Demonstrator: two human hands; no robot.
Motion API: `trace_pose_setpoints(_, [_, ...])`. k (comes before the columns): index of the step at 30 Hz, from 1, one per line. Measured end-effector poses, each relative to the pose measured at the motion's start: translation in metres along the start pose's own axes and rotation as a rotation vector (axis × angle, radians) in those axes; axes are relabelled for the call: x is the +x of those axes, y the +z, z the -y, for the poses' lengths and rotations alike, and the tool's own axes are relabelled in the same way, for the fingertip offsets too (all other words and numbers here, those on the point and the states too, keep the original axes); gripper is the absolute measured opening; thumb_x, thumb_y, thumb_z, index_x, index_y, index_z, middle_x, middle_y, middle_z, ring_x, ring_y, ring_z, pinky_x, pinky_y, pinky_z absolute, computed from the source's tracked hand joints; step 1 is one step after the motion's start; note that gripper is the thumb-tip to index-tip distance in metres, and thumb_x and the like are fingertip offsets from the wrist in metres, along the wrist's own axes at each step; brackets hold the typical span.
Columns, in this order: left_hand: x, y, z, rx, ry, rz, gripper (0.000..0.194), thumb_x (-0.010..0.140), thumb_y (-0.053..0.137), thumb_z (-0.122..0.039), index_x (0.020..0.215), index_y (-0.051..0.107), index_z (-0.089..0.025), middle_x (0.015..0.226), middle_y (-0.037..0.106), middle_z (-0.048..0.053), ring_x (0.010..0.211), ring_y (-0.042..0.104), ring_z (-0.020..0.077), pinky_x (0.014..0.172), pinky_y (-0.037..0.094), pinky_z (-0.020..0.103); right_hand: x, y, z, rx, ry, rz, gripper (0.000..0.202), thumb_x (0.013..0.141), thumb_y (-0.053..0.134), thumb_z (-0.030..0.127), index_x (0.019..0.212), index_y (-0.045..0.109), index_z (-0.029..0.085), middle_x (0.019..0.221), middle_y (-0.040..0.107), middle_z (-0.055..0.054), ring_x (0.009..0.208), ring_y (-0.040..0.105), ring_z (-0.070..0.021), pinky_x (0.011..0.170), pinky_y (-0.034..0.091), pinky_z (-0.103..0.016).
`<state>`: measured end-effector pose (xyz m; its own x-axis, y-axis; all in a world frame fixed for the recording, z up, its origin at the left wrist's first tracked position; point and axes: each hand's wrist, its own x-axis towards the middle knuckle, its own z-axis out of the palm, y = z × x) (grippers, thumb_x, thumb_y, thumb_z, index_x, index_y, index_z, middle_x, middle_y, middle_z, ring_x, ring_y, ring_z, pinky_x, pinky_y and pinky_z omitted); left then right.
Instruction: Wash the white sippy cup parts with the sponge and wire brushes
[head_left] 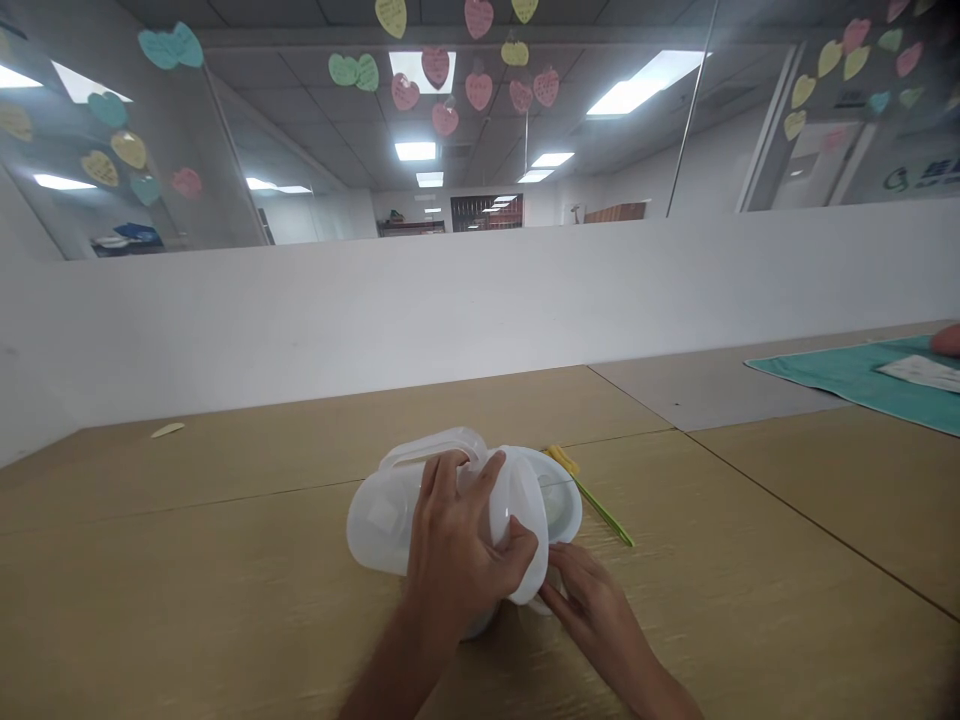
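A translucent white plastic jug (379,518) with a long handle is tipped on its side above the table, its wide rim facing right. My left hand (469,540) is wrapped round the jug near its rim, thumb bent against the side. At the rim's lower right edge, my right hand (589,605) has its fingers pressed together on something pale and mostly hidden. Behind the rim sits a white bowl (568,508), partly covered by the jug. Below my left hand a greyish round object shows only in part.
Right of the bowl lies a green stick (606,515) with a yellow end. A small pale piece (167,430) rests at the far left. At the right edge, another person's hand (946,340) touches a teal cloth (832,370). A white wall (300,330) stands behind the table.
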<state>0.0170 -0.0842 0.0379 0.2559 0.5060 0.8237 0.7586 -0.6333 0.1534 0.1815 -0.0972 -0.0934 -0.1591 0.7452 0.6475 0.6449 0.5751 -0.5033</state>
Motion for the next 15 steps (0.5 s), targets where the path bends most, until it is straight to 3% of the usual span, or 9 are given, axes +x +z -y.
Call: trace_pose_setpoints(15, [0.0018,-0.0057,0.0037,0.039,-0.034,0.039,0.046,0.063,0.053,-0.021,0.107,0.063,-0.014,0.094,0.053,0.01,0.091,0.052,0.0254,0.077,0.05,0.041,0.0005,0.0014,0.0,0.022,0.032,-0.018,0.026,0.087,0.051,0.04,0.101,0.064,0.023,0.097,0.068,-0.007,0.092,0.063,-0.0212,0.08,0.053,-0.034])
